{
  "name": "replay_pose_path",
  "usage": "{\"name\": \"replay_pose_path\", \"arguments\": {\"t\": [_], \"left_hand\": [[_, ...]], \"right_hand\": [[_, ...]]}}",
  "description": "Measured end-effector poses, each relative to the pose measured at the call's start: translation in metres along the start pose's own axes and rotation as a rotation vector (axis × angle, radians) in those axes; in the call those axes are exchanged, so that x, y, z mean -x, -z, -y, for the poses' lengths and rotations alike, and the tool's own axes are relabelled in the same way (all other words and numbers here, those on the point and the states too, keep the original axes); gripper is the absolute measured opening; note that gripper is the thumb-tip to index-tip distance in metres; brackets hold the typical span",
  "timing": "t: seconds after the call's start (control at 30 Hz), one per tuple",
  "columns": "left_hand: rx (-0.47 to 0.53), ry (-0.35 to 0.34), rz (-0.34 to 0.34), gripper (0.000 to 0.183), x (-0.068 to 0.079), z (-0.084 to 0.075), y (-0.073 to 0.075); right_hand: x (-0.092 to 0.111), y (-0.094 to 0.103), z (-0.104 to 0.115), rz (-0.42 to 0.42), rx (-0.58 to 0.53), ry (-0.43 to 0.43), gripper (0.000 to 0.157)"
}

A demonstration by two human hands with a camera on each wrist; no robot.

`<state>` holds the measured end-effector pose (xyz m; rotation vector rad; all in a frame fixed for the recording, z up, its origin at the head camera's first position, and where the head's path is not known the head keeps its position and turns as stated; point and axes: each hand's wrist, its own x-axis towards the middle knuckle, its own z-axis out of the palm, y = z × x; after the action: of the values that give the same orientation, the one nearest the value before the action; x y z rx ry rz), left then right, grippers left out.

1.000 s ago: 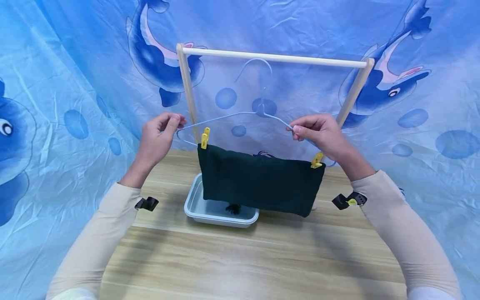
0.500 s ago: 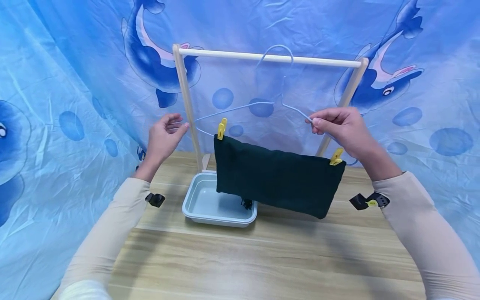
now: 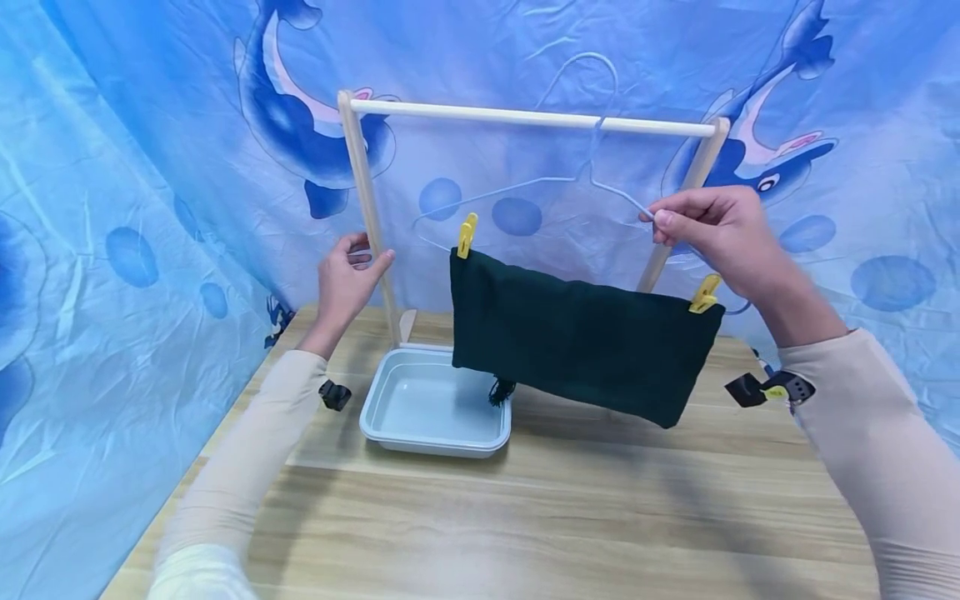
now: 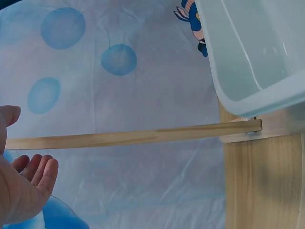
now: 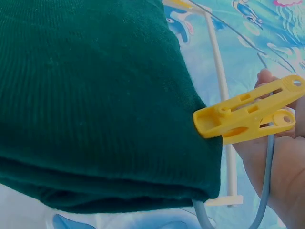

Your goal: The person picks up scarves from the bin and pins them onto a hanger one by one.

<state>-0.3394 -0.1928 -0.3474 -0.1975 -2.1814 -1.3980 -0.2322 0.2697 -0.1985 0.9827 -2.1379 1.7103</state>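
My right hand (image 3: 723,229) pinches the right shoulder of a pale blue wire hanger (image 3: 622,197). A folded dark green ribbed cloth (image 3: 577,333), with dark fringe at its lower edge, hangs from the hanger. Yellow clothespins hold its two upper corners, one at the left (image 3: 467,237) and one at the right (image 5: 248,114). The hanger's hook stands up by the top bar of a wooden rack (image 3: 487,114); whether they touch I cannot tell. My left hand (image 3: 348,279), fingers loosely spread, holds nothing beside the rack's left post (image 4: 143,137).
A light blue plastic basin (image 3: 435,408) sits on the wood-grain table (image 3: 480,525), near the foot of the left post. A blue dolphin-print curtain (image 3: 135,167) surrounds the table at the back and left. Shadows of both arms fall across the tabletop.
My left hand has released the hanger and now stands by the left post. My right hand has carried the hanger and cloth up and to the right, raising the hook above the bar.
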Motion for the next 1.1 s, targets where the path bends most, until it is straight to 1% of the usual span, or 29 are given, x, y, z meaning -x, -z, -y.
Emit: {"name": "replay_pose_path", "arguments": {"t": [0.17,0.3,0.43,0.6,0.77,0.93,1.03,1.1], "left_hand": [[-0.014,-0.009,-0.022,0.056,-0.002,0.004,-0.008],[-0.045,-0.034,-0.043,0.044,-0.003,0.008,-0.008],[-0.079,-0.054,-0.051,0.038,-0.004,0.01,-0.007],[-0.096,-0.066,-0.048,0.036,-0.006,0.009,-0.006],[-0.105,-0.056,-0.037,0.034,-0.006,0.009,-0.005],[-0.098,-0.056,-0.026,0.03,-0.004,0.009,-0.004],[-0.088,-0.048,-0.019,0.027,-0.004,0.009,-0.004],[-0.088,-0.045,-0.018,0.028,-0.004,0.009,-0.005]], "right_hand": [[-0.003,0.012,0.013,-0.035,0.085,-0.016,0.017],[-0.005,0.021,0.017,-0.066,0.115,-0.035,0.017],[-0.007,0.03,0.017,-0.086,0.177,-0.056,0.018],[-0.008,0.041,0.013,-0.106,0.255,-0.096,0.02],[-0.01,0.051,0.008,-0.144,0.319,-0.165,0.021],[-0.013,0.056,0.0,-0.197,0.312,-0.249,0.021],[-0.012,0.057,-0.007,-0.221,0.331,-0.281,0.024],[-0.011,0.057,-0.012,-0.229,0.363,-0.287,0.026]]}}
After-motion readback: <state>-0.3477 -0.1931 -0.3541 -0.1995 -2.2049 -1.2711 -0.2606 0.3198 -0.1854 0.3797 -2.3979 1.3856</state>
